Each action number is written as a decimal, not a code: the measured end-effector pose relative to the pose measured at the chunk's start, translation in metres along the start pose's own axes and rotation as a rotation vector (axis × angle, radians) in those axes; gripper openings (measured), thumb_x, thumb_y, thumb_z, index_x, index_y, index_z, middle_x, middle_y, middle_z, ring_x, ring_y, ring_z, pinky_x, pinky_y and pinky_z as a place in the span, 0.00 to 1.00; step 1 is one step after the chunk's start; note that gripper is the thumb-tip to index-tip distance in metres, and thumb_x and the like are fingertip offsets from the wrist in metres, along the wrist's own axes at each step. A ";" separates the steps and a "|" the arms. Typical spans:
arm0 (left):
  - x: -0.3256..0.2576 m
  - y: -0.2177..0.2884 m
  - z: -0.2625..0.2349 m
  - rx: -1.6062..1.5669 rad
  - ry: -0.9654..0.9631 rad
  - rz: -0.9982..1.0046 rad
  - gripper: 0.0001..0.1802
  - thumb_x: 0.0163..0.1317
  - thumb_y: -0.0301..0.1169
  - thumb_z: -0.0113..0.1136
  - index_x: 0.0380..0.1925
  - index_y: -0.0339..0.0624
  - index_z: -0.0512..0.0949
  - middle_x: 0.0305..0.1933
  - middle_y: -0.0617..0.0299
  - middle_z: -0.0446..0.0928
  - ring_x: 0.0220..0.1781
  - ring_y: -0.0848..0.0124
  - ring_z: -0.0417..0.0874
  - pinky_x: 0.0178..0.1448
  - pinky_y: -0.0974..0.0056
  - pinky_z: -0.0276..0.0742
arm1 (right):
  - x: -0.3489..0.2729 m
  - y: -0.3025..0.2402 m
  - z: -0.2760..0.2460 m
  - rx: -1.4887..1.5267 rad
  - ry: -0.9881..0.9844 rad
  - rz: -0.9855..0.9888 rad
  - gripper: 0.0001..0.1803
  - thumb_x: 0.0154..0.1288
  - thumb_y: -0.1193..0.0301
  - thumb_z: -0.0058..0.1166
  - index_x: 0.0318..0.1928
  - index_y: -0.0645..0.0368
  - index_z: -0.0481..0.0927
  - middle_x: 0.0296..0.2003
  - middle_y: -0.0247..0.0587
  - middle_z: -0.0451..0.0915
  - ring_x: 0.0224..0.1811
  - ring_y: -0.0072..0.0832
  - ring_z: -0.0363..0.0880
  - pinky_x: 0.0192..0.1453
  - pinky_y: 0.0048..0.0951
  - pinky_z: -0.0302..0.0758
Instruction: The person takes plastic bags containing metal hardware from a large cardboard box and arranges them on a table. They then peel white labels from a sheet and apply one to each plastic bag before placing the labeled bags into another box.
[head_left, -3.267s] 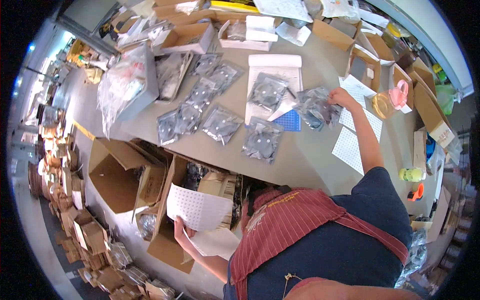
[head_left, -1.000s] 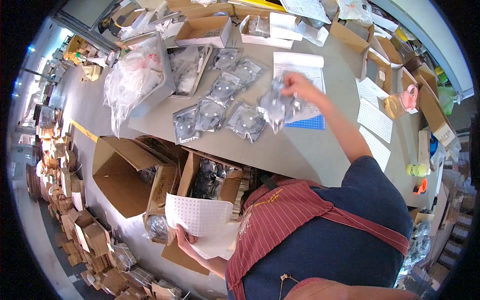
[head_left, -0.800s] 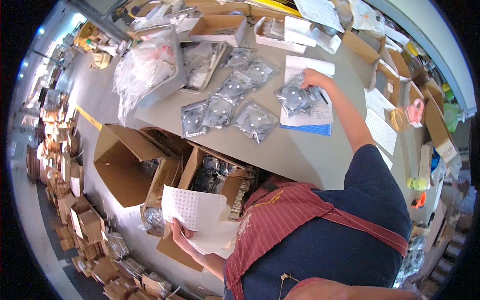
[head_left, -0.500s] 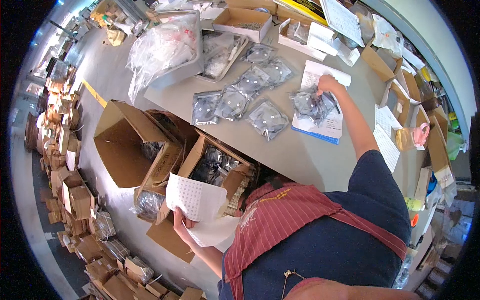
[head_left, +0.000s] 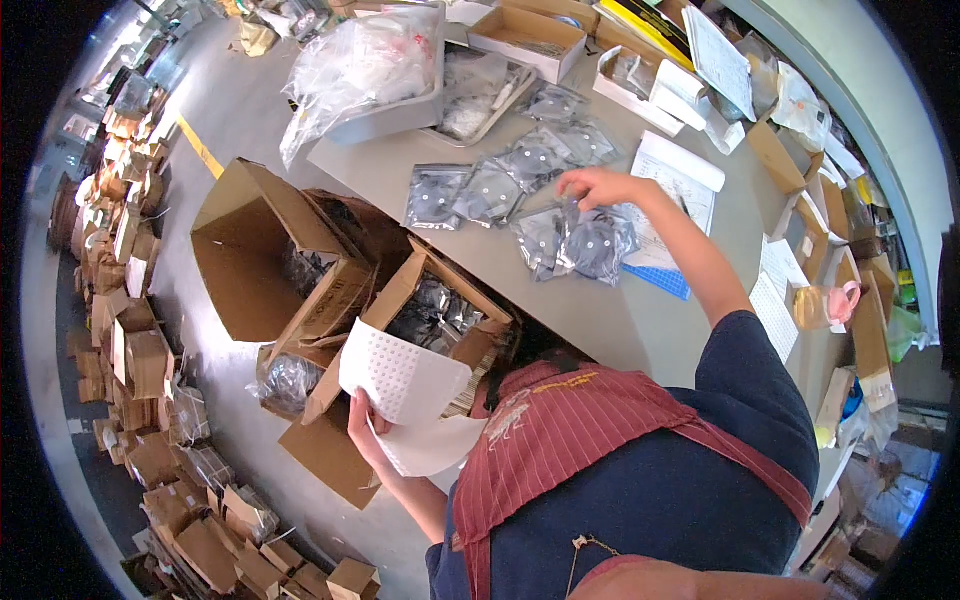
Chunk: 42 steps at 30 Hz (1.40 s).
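Observation:
A curled white label sheet (head_left: 400,370) printed with rows of small round marks is gripped along its lower edge by my left hand (head_left: 370,418). The sheet hangs over an open carton (head_left: 425,262) of silvery packets. My right hand (head_left: 603,188) is above the table, fingers apart, just over a clear plastic bag (head_left: 598,243) with dark contents and a small white round mark. Whether the fingertips touch the bag, I cannot tell. Several similar bags (head_left: 490,193) lie to the left and behind. A paper form (head_left: 675,180) lies under my right forearm.
A grey tub (head_left: 390,118) of clear plastic bags stands at the table's far left, beside a tray (head_left: 490,110). Small open boxes (head_left: 528,40) line the back. A pink-lidded jug (head_left: 828,303) is at the right. A large carton (head_left: 270,255) stands left of the table.
My right hand has moved left from the paper form, and the bag it held there now lies beside another bag. The left hand still holds the label sheet.

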<state>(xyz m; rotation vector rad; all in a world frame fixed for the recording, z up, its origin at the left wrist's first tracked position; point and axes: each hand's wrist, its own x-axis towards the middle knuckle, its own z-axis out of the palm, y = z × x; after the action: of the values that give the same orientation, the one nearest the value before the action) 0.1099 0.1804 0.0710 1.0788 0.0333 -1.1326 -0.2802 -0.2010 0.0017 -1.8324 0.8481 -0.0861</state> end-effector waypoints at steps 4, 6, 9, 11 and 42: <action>-0.002 -0.001 0.000 0.046 -0.068 0.009 0.10 0.70 0.37 0.49 0.41 0.43 0.69 0.29 0.65 0.67 0.29 0.73 0.70 0.33 0.67 0.66 | 0.045 -0.018 0.035 -0.353 -0.036 0.103 0.27 0.46 0.77 0.64 0.51 0.61 0.74 0.36 0.43 0.81 0.42 0.37 0.79 0.46 0.36 0.74; -0.007 -0.003 -0.002 0.022 -0.078 0.015 0.22 0.69 0.38 0.48 0.56 0.34 0.70 0.47 0.52 0.81 0.45 0.62 0.85 0.48 0.60 0.82 | 0.053 -0.019 0.044 -0.503 -0.082 0.153 0.28 0.45 0.76 0.65 0.51 0.61 0.75 0.37 0.46 0.82 0.43 0.41 0.79 0.46 0.38 0.74; -0.012 -0.007 -0.020 -0.007 -0.047 0.025 0.17 0.70 0.37 0.47 0.50 0.37 0.73 0.27 0.66 0.79 0.22 0.80 0.77 0.27 0.74 0.73 | 0.054 -0.021 0.061 -0.683 -0.118 0.203 0.26 0.43 0.74 0.67 0.48 0.61 0.78 0.38 0.49 0.82 0.44 0.45 0.81 0.45 0.42 0.75; -0.012 -0.011 -0.032 0.002 0.057 0.005 0.15 0.71 0.37 0.47 0.48 0.39 0.74 0.17 0.75 0.69 0.14 0.86 0.64 0.19 0.78 0.58 | 0.050 -0.022 0.067 -0.718 -0.102 0.203 0.24 0.42 0.73 0.67 0.45 0.61 0.80 0.37 0.50 0.83 0.43 0.45 0.81 0.44 0.43 0.75; -0.056 -0.004 -0.128 -0.122 0.415 0.164 0.08 0.71 0.37 0.50 0.35 0.48 0.73 0.14 0.79 0.57 0.12 0.87 0.54 0.16 0.77 0.50 | 0.229 -0.197 0.082 -0.551 0.227 -0.072 0.25 0.54 0.56 0.64 0.47 0.58 0.79 0.40 0.44 0.84 0.48 0.38 0.81 0.53 0.42 0.74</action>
<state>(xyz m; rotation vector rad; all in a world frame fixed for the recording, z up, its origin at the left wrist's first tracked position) 0.1406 0.3109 0.0295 1.1684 0.3313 -0.7366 0.0261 -0.2338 0.0583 -2.4037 1.0340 -0.1161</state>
